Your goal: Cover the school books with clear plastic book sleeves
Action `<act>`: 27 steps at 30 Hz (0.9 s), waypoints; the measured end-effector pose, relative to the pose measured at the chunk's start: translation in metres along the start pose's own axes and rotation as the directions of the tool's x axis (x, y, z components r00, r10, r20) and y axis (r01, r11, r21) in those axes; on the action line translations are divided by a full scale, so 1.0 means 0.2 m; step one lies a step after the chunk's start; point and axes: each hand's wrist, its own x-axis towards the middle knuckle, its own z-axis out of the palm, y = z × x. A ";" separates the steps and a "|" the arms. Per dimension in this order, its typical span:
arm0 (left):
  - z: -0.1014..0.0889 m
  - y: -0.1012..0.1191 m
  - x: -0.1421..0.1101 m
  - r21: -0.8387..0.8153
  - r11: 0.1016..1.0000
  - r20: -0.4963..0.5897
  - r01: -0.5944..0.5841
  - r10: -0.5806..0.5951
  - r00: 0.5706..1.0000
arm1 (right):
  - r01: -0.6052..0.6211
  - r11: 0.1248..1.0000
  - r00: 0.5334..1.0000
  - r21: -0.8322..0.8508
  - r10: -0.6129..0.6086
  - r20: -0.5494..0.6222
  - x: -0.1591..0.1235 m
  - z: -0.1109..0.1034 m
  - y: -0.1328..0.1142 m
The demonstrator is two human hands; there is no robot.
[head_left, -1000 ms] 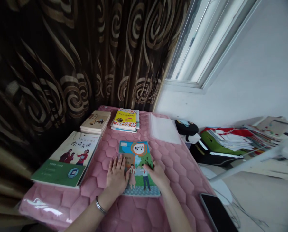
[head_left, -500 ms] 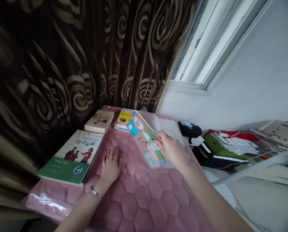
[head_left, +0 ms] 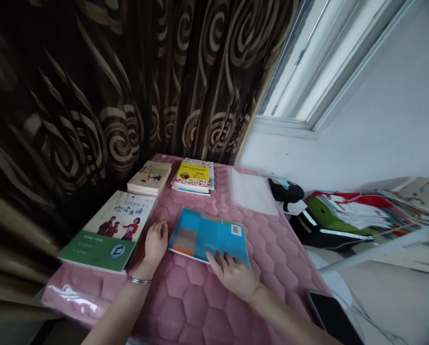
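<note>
While our right hand lies across the near right part of a thin, rectangular blue paper book with grey-brown and orange panels, our left hand rests just to the left of it, apart from its edge. On the right, the grip is loose, thumb and fingers spread over the cover rather than pinching it. On the left, the grip is slack and half curled, with nothing in it that we can see (a silvery metal bangle circles that wrist). Our blue book lies slanted on the pink worktop, which has a quilted hexagon pattern, with its white barcode label facing up at the far right corner. To our left sits a stack of books topped by a white-and-green paper cover, and just beyond it a stack of tan paper-covered books. Farther back, we see a pile topped by a yellow book with red-and-white patterned borders; to its right lie whitish, translucent flat sheets. Near our right forearm is a black-screened, rectangular phone.
</note>
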 end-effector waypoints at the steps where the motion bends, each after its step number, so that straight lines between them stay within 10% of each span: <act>1: 0.00 0.01 0.00 -0.016 1.000 0.027 -0.002 0.002 1.000 | -0.003 1.000 1.000 -0.009 0.003 -0.009 -0.01 0.00 -0.01; 12: -0.08 0.08 0.00 -0.028 0.999 0.238 -0.016 0.022 0.971 | 0.075 0.997 0.995 -0.002 -0.075 -0.065 -0.15 -0.03 -0.02; 27: -0.04 0.11 0.01 0.203 0.972 0.341 -0.115 0.040 0.939 | -0.157 0.914 0.974 0.375 0.080 0.213 -0.07 -0.19 0.01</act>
